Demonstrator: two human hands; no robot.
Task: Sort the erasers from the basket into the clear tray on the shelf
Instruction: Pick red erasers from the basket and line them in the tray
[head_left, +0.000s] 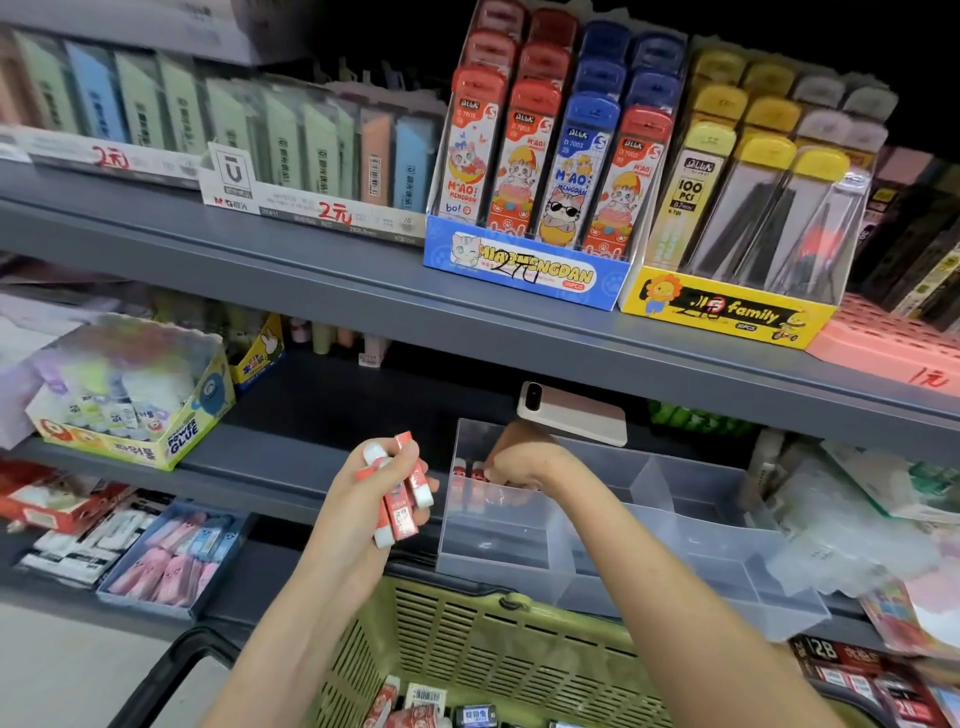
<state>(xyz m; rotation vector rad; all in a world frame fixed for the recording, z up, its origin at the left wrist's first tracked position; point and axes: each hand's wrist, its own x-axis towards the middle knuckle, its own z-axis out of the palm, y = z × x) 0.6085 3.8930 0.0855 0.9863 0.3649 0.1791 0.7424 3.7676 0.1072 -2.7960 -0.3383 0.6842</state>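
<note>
Erasers (402, 512), a red-and-white bunch, sit gripped in the left hand (358, 493). Right hand (519, 460) curls down into the clear tray's (498, 545) left compartment; its grasp is hidden. Grey shelf (291, 467) carries the tray, green basket (467, 629) below.

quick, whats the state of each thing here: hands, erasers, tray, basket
clear tray: on the shelf, open-topped
tray erasers: few, standing in its left compartment
left hand: grips the held erasers
held erasers: bundled upright, left of the clear tray
right hand: fingers curled inside the left compartment; contents hidden
basket: below the clear tray
basket erasers: lying at the bottom
</note>
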